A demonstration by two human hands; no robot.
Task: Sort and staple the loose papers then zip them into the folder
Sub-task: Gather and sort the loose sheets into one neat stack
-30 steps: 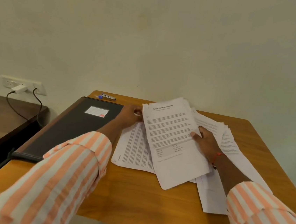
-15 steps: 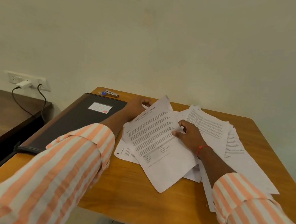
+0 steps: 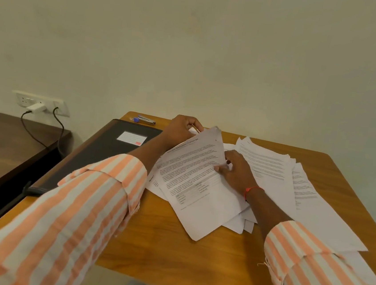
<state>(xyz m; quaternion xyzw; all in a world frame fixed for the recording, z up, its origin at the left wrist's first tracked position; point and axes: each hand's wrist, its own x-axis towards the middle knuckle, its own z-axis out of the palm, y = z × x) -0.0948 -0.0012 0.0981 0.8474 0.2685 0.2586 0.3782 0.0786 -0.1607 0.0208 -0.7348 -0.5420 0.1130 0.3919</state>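
White loose papers (image 3: pixel 269 172) lie on the wooden surface (image 3: pixel 193 263), right of the black folder (image 3: pixel 97 160). The left hand (image 3: pixel 182 131) grips the top sheet (image 3: pixel 192 180) at its far corner; the right hand (image 3: pixel 237 174) pinches its right edge.

A wooden table (image 3: pixel 193 259) carries a black folder (image 3: pixel 92 162) lying flat along its left edge, with a white label (image 3: pixel 132 137) near the folder's far end. A stapler (image 3: pixel 146 120) lies at the far left corner, just beyond the folder. Loose papers (image 3: pixel 293 188) are fanned, overlapping, across the right half, some reaching the right edge. The left hand (image 3: pixel 181 127) grips the far corner of the top sheet (image 3: pixel 192 184), which is raised and tilted; the right hand (image 3: pixel 237 173) pinches its right edge, thumb on the printed face.
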